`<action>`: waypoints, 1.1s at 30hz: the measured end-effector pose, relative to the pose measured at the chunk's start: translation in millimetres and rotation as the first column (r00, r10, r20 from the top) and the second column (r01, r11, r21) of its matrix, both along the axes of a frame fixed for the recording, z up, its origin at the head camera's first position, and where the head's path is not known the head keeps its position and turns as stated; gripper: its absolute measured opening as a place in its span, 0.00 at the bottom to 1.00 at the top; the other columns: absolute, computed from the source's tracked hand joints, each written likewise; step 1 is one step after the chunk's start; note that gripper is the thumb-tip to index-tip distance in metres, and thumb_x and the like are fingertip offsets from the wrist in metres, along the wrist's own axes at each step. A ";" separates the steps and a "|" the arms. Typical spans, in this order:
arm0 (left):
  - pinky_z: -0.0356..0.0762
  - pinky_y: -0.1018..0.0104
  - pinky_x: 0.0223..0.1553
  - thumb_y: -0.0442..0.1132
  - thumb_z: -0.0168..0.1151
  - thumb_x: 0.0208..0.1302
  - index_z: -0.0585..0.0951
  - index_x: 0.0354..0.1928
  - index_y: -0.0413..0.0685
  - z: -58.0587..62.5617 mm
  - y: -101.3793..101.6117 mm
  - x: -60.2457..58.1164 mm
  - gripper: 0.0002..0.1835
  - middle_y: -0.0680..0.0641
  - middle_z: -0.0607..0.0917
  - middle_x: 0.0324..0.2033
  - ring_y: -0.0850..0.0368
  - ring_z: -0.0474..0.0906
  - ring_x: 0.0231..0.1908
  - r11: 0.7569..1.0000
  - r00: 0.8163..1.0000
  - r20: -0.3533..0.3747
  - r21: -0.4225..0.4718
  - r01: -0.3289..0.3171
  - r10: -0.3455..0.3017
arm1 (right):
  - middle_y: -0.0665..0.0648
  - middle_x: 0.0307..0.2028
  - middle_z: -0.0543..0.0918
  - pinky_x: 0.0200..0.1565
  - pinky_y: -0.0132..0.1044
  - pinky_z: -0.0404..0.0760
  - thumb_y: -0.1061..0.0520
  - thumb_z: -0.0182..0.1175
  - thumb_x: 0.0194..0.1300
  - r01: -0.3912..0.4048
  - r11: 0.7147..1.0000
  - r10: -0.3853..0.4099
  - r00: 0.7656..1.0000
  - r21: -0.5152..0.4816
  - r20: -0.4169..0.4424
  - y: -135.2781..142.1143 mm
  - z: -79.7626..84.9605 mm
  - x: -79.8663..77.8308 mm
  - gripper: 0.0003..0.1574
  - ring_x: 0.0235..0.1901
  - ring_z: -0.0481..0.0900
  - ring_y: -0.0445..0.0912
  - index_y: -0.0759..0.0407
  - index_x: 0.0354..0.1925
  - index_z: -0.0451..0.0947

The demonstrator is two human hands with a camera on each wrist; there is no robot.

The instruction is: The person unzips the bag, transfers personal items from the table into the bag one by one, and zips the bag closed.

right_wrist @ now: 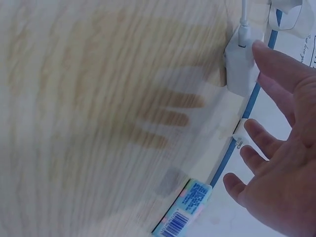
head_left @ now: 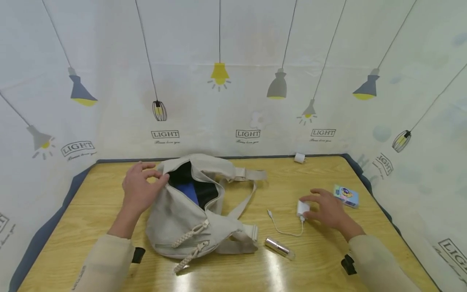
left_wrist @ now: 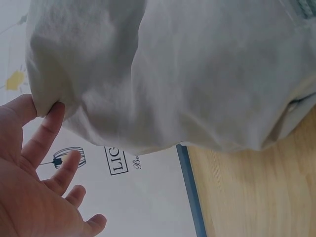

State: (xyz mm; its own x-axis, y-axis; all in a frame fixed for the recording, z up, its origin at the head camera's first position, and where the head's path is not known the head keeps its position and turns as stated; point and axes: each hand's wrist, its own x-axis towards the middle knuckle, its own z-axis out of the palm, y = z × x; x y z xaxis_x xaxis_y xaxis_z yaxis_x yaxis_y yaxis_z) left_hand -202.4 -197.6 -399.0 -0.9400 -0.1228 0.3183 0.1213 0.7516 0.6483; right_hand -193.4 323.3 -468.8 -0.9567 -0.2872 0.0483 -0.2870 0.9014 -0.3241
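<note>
A beige bag lies with its zip opening spread, showing a black lining and a blue item inside. My left hand pinches the fabric at the left edge of the opening between thumb and index finger; the other fingers stay extended, as the bag's outer side shows in the left wrist view. On the right, my right hand has thumb and index finger around a white charger block. A white cable is plugged into the block, its loose end lying toward the bag.
A capped lipstick-like tube lies in front of the cable. Beyond the right hand is a small light-blue box. A white plug adapter stands at the table's back edge. Bag straps spread to the bag's right.
</note>
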 end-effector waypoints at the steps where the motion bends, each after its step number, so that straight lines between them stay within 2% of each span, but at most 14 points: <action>1: 0.48 0.28 0.63 0.45 0.65 0.61 0.87 0.30 0.40 0.1 0.1 0.2 0.13 0.38 0.77 0.59 0.32 0.56 0.70 1.000 1.000 0.000 -0.002 0.001 -0.001 | 0.72 0.62 0.72 0.53 0.75 0.64 0.47 0.70 0.56 0.006 1.000 -0.006 1.000 0.003 0.006 -1.1 0.1 -0.7 0.26 0.62 0.66 0.71 0.49 0.54 0.82; 6: 0.47 0.29 0.64 0.46 0.65 0.60 0.87 0.31 0.40 0.7 0.2 0.7 0.14 0.39 0.77 0.59 0.33 0.55 0.70 1.000 1.000 0.008 0.012 0.002 -0.002 | 0.71 0.64 0.70 0.55 0.76 0.61 0.48 0.69 0.58 0.035 0.999 -0.035 0.998 0.004 0.047 -8.9 1.7 -4.9 0.26 0.64 0.63 0.71 0.48 0.56 0.81; 12: 0.48 0.29 0.63 0.45 0.65 0.60 0.87 0.31 0.39 2.2 -1.1 0.9 0.14 0.38 0.77 0.58 0.32 0.56 0.70 1.000 1.000 0.001 0.014 -0.006 0.006 | 0.73 0.64 0.69 0.56 0.76 0.60 0.50 0.68 0.60 0.016 0.999 -0.013 0.998 -0.045 0.065 -18.2 2.2 -13.4 0.27 0.64 0.63 0.72 0.50 0.58 0.79; 22: 0.48 0.29 0.63 0.46 0.65 0.60 0.86 0.31 0.40 2.7 0.9 1.3 0.14 0.38 0.77 0.59 0.32 0.55 0.70 1.000 1.000 0.016 0.001 -0.006 0.006 | 0.72 0.65 0.67 0.57 0.77 0.55 0.46 0.74 0.50 0.079 0.997 -0.080 0.994 0.024 0.080 -16.9 6.9 -18.2 0.28 0.64 0.59 0.75 0.50 0.49 0.82; 29: 0.49 0.28 0.62 0.45 0.65 0.60 0.86 0.31 0.40 4.3 0.8 2.0 0.14 0.37 0.77 0.59 0.32 0.56 0.69 1.000 1.000 0.015 -0.011 0.004 -0.004 | 0.70 0.66 0.65 0.60 0.74 0.52 0.47 0.72 0.53 0.064 0.998 -0.065 0.998 0.028 0.025 -13.5 -1.0 -21.9 0.26 0.67 0.57 0.70 0.56 0.48 0.82; 33: 0.49 0.28 0.62 0.46 0.64 0.61 0.87 0.32 0.41 3.4 0.3 1.1 0.14 0.37 0.77 0.59 0.32 0.57 0.69 1.000 1.000 0.022 -0.019 0.006 -0.006 | 0.69 0.68 0.63 0.60 0.74 0.50 0.46 0.70 0.55 0.068 0.998 -0.068 0.998 -0.013 0.018 -15.6 4.7 -26.5 0.25 0.68 0.55 0.70 0.58 0.48 0.82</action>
State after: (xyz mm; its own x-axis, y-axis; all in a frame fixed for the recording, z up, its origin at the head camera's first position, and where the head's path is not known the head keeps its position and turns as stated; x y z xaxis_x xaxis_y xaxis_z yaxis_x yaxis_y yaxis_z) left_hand -201.3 -197.3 -395.6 -0.9476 -0.1112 0.2994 0.1117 0.7629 0.6368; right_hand -219.9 307.7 -464.1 -0.9746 -0.2211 0.0349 -0.2196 0.9143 -0.3405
